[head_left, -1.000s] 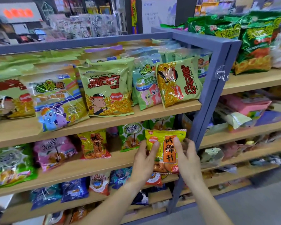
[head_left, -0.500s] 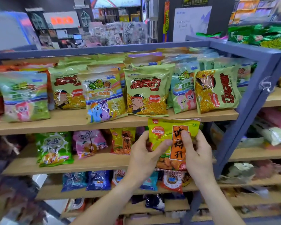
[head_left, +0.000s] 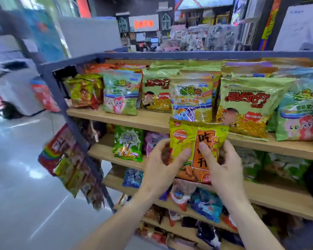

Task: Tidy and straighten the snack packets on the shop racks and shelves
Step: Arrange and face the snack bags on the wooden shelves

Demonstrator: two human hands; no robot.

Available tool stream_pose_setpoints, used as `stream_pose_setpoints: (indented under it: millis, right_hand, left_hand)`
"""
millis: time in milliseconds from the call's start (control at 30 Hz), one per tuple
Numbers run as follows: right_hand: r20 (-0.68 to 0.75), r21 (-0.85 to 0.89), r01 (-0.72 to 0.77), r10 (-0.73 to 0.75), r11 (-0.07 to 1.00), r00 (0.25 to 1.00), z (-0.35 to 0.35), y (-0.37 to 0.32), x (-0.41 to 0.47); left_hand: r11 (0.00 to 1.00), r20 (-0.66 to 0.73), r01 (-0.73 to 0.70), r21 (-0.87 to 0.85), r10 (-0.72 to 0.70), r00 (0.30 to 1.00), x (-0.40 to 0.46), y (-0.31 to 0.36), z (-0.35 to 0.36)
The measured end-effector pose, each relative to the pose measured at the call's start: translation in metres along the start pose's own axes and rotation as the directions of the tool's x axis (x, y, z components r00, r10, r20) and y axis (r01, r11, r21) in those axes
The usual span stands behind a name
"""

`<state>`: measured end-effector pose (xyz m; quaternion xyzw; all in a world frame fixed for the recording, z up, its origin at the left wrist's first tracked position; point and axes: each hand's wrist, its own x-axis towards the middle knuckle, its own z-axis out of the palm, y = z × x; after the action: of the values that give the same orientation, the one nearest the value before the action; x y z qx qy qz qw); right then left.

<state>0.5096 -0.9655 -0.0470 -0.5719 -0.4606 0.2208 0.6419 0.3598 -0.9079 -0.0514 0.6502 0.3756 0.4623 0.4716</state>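
Observation:
A yellow-green snack packet (head_left: 190,139) with an orange label is held upright in front of the rack, level with the second shelf. My left hand (head_left: 159,168) grips its left edge, thumb on the front. My right hand (head_left: 222,166) grips its right side, thumb pressed on the orange label. Behind it, the top wooden shelf (head_left: 152,120) carries a row of standing green and yellow packets (head_left: 246,105). On the second shelf (head_left: 105,152) stand a green packet (head_left: 127,143) and a pink packet (head_left: 154,141).
The rack's grey-blue metal corner post (head_left: 61,109) stands at the left, with packets hanging on its side (head_left: 69,163). Lower shelves hold blue and red packets (head_left: 204,202). Grey shop floor (head_left: 25,195) lies to the left. Shop displays fill the background.
The view has swung left along the rack, so the left corner post is now in sight. Both hands still hold the yellow-green packet, carried leftward and a little higher.

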Motion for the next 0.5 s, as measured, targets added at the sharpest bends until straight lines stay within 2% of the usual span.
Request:
stream_pose_setpoints:
  millis: [133,300,400,500]
  right_hand:
    - [0.153,0.0,-0.001,0.001,1.0,0.988,0.051,-0.011,0.006]
    - [0.225,-0.053,0.013,-0.001,0.999,0.974,0.108,-0.015,0.008]
    - [0.22,-0.095,0.038,-0.016,0.995,0.975,0.148,-0.015,0.015]
    - [0.169,-0.091,0.035,-0.019,0.995,0.985,0.193,-0.014,0.023]
  left_hand:
    - [0.999,-0.158,-0.033,0.022,0.036,0.987,-0.001,-0.001,-0.052]
    - [0.999,-0.295,-0.044,0.02,0.048,0.954,0.014,-0.014,-0.113]
    - [0.999,-0.338,-0.053,0.004,0.051,0.94,0.033,-0.027,-0.153]
    - [0.999,-0.318,-0.034,0.015,0.037,0.947,0.055,-0.038,-0.193]
